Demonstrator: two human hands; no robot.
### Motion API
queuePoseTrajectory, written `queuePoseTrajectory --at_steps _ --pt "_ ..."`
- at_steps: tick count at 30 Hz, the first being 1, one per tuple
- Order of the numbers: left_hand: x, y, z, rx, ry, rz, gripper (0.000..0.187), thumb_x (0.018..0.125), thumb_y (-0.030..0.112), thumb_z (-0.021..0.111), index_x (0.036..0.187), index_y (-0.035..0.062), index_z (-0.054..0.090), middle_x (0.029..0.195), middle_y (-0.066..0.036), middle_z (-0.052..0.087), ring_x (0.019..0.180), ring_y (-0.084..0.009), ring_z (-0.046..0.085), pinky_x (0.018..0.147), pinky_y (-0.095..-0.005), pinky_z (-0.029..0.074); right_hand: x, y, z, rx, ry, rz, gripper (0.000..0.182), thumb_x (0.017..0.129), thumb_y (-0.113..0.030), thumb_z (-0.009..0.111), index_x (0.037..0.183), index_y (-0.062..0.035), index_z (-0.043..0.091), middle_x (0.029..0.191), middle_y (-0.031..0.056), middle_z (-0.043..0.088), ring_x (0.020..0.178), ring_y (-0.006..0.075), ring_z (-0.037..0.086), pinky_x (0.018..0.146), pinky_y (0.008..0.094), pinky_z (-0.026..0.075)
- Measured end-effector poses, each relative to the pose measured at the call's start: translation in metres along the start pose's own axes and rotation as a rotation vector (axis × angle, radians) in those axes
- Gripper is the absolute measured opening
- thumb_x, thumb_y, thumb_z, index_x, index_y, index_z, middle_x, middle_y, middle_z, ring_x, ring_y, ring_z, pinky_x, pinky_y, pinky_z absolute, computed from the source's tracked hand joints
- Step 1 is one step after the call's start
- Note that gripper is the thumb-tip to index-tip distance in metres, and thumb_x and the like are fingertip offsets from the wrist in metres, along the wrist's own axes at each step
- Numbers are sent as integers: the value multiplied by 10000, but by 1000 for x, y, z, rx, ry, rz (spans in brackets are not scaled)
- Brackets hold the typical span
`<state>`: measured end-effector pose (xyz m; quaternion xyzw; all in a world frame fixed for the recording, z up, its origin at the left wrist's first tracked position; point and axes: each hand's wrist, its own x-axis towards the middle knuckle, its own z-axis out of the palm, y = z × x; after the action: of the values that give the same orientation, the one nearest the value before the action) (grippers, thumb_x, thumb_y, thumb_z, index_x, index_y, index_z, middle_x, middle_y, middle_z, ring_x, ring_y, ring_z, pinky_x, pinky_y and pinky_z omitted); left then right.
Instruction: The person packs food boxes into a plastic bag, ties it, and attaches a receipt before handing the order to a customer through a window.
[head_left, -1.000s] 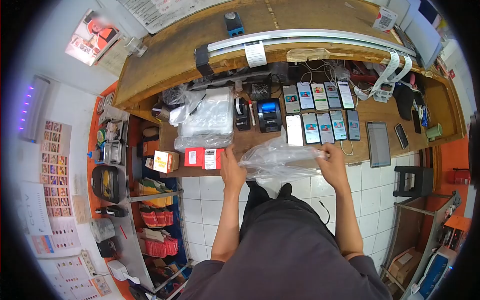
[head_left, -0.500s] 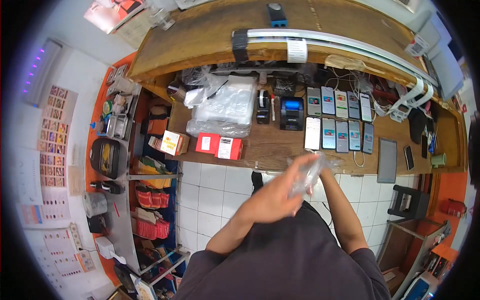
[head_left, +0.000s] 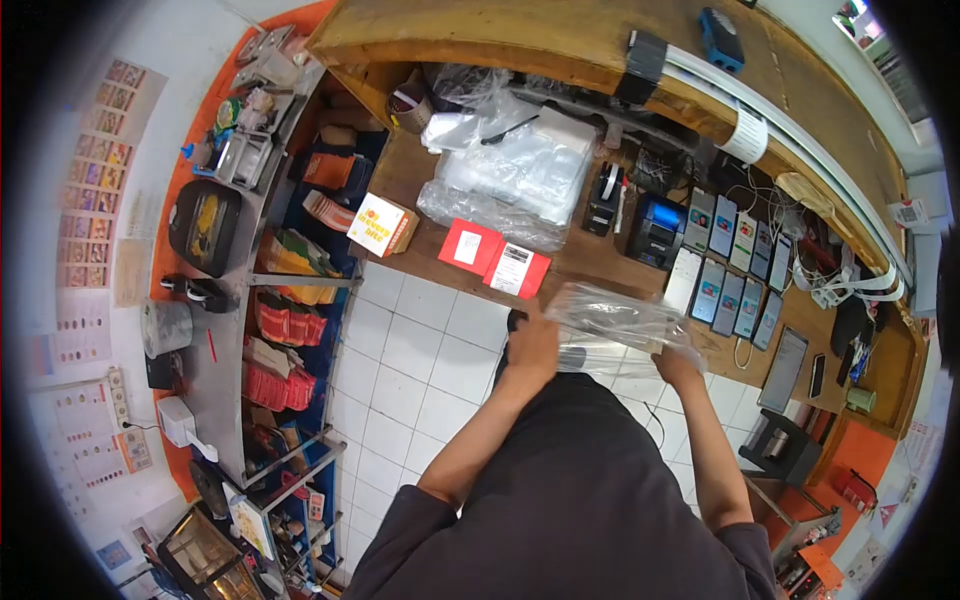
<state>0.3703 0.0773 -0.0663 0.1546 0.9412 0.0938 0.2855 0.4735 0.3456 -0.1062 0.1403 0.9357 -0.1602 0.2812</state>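
A clear plastic bag (head_left: 625, 318) is stretched out between my hands, in front of the wooden desk's near edge. My left hand (head_left: 532, 345) is closed on its left end, and my right hand (head_left: 680, 362) grips its right end. Just beyond my left hand lie two red packages (head_left: 469, 246) (head_left: 518, 270) with white labels, side by side on the desk. Behind them is a pile of clear plastic bags (head_left: 535, 160). Two rows of phones (head_left: 733, 260) lie to the right, beside a black printer (head_left: 657, 230).
A white and orange box (head_left: 380, 224) stands at the desk's left edge. A tablet (head_left: 783, 370) and a dark phone (head_left: 817, 376) lie at its right end. Shelves with red packets (head_left: 290, 318) are at the left. A raised wooden shelf (head_left: 520, 40) runs behind the desk.
My hands have moved apart, my left hand to the left, and the bunched plastic is now spread between them. The view has turned and shifted toward the left side of the desk.
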Motion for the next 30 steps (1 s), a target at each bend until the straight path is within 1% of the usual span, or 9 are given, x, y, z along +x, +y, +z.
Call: queuePoseTrajectory --at_steps 2,7,8,11,13,18,21,26,30 --pt "3 5 -5 -34 -79 91 409 848 16 532 1241 115 591 1414 -285 305 922 -442 644 767 -469 569 20 2 8 -345 143 -250 424 856 -291 647 1147 17 615 1085 206 661 1045 368 610 938 443 460" --pt "19 -19 26 -413 -128 328 407 836 0 493 1234 40 566 1473 -324 255 956 -459 627 824 -490 535 44 -183 -118 184 -523 -439 505 802 -254 707 1203 18 565 1173 242 585 1115 388 546 922 429 459" --pt "38 -34 87 -413 30 459 346 830 0 482 1160 -33 578 1290 -339 488 918 -458 634 827 -510 516 53 -209 -102 162 -278 -506 570 789 -260 719 1252 15 531 1171 237 580 1103 385 547 924 437 456" --pt "43 -39 92 -454 -35 445 320 827 11 479 1123 -63 576 1080 -316 616 933 -455 626 826 -522 502 106 -260 -23 -124 321 -498 880 717 -362 787 1409 -13 369 1303 255 473 1165 408 489 967 504 422" --pt "51 -45 105 -448 -38 485 374 907 130 492 1243 -34 508 1221 -286 540 1139 -452 514 935 -492 427 131 -271 -2 -182 239 -426 972 681 -375 812 1436 -14 318 1294 246 469 1179 404 476 967 512 419" --pt "38 -43 17 -480 -259 468 592 766 5 574 1346 81 482 1354 -377 352 1080 -500 537 948 -496 467 140 -239 -25 -38 157 -266 1070 623 -416 848 1439 -3 295 1222 242 488 1164 401 480 951 500 419" --pt "51 -36 8 -476 -298 443 821 687 1 646 1450 178 400 1484 -393 123 1283 -481 405 1029 -461 430 103 -208 -101 159 400 -291 998 631 -387 850 1394 -1 335 1204 248 495 1122 410 500 962 473 416" --pt "75 -34 0 -485 -201 572 923 650 14 686 1487 152 323 1489 -410 10 1275 -511 394 1068 -444 396 16 -157 -181 463 518 -319 939 603 -170 840 1380 -33 332 1247 201 488 1186 370 479 1008 430 389" --pt "85 -27 -37 -477 -228 614 1043 635 84 751 1508 64 181 1527 -345 62 1372 -477 265 1128 -405 319 -4 -130 -119 487 352 -388 987 574 -125 839 1384 -13 288 1243 214 490 1173 386 493 1037 416 388"
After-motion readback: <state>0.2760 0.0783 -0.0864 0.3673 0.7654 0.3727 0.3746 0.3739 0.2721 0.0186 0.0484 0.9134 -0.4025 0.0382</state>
